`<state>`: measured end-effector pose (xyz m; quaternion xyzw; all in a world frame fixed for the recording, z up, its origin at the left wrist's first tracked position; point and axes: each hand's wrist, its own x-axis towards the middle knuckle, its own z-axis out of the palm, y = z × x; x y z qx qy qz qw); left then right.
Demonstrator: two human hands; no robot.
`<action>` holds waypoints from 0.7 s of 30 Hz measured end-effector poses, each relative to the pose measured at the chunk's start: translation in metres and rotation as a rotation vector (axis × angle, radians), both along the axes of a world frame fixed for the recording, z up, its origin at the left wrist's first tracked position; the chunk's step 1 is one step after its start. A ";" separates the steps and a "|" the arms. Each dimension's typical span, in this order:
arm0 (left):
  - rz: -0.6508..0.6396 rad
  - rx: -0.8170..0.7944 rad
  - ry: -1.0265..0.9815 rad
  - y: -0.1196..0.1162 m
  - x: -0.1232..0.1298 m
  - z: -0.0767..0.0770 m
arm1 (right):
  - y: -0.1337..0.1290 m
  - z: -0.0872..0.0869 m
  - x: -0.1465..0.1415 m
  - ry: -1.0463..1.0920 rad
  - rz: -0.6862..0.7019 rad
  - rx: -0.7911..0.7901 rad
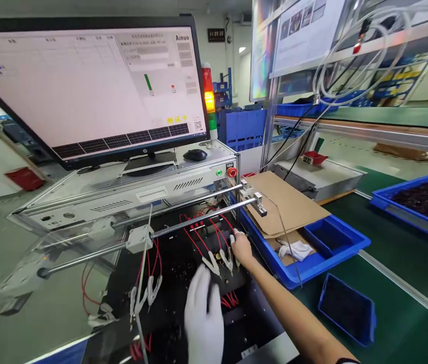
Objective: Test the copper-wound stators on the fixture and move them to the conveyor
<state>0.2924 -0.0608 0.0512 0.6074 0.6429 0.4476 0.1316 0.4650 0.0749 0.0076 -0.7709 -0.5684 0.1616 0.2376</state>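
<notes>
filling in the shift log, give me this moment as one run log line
left hand: white glove, motion-blurred, open, near white clips | right hand: at the same row | tower light: amber lit | monitor: on

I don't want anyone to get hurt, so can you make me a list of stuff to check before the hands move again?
1. Both hands fully gloved: not ok. The left hand wears a white glove; the right hand doesn't have a full one.
2. Red button uncovered: ok.
3. Lamp tower glowing green: not ok. Its middle part glows orange.
4. Hands off the metal rods: ok, both are on the near side.
5. Right hand's grip firm on a clip: cannot tell, its fingertips are too hard to see.
6. Red wires safe to touch: cannot tell from a picture, so ask a grown-up.
</notes>
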 end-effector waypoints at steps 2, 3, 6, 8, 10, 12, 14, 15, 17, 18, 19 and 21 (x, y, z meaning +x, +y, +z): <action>0.090 -0.127 -0.089 0.038 0.029 -0.005 | -0.003 0.000 0.011 0.002 0.024 -0.042; 0.171 -0.219 -0.137 0.058 0.038 -0.010 | -0.005 0.001 0.016 -0.007 0.029 -0.039; 0.205 -0.337 -0.226 0.100 0.042 -0.025 | -0.012 0.008 0.016 -0.048 0.088 0.105; 0.170 -0.305 -0.235 0.110 0.037 -0.032 | -0.017 0.016 0.007 -0.018 0.193 0.176; 0.168 -0.257 -0.238 0.110 0.032 -0.033 | -0.020 0.025 -0.005 0.033 0.306 0.095; 0.170 -0.247 -0.239 0.102 0.028 -0.031 | -0.020 0.033 -0.012 0.026 0.357 -0.037; 0.152 -0.286 -0.185 0.084 0.025 -0.032 | -0.020 0.039 -0.009 -0.026 0.350 -0.120; 0.141 -0.307 -0.109 0.071 0.023 -0.035 | -0.020 0.041 -0.005 -0.054 0.328 -0.141; 0.170 -0.333 0.143 0.038 0.018 -0.048 | -0.021 0.043 0.005 -0.121 0.276 -0.125; 0.214 -0.350 0.295 0.019 0.015 -0.058 | -0.022 0.043 0.009 -0.161 0.258 -0.080; 0.269 -0.380 0.440 0.000 0.012 -0.068 | -0.022 0.042 0.011 -0.196 0.255 -0.020; 0.373 -0.488 0.646 -0.033 0.006 -0.089 | -0.022 0.038 0.009 -0.223 0.315 0.028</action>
